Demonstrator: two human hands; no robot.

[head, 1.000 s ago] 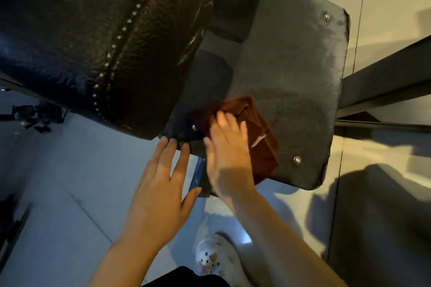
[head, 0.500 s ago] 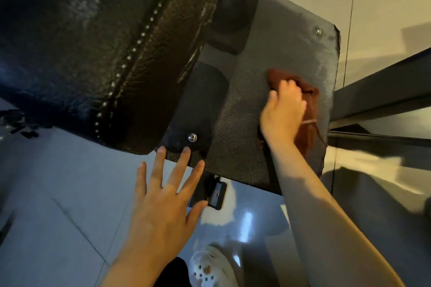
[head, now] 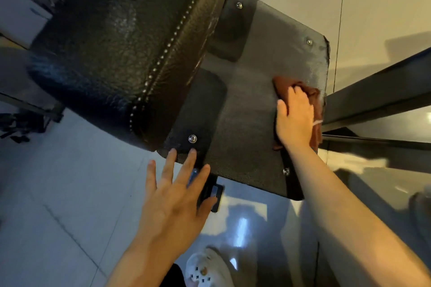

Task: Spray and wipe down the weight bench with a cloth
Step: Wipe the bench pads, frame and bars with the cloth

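Observation:
The weight bench's black leather pad (head: 121, 49), edged with studs, fills the upper left. Beside it lies the bench's dark textured plate (head: 247, 137) with metal bolts at its corners. My right hand (head: 295, 121) lies on a brown cloth (head: 310, 95) and presses it against the plate near its right edge; the fingers bend a little over the cloth. My left hand (head: 177, 196) is spread with straight fingers, holding nothing, its fingertips at the plate's near left corner just below a bolt (head: 192, 139).
A dark metal frame beam (head: 377, 91) runs off to the right of the plate. Pale floor tiles (head: 58, 193) lie below. A small black part (head: 215, 196) sits under the plate's near edge. My white shoe (head: 205, 270) shows at the bottom.
My right hand has swept the cloth from the plate's near left side across to its right edge. My left hand has spread its fingers and stayed by the near left corner.

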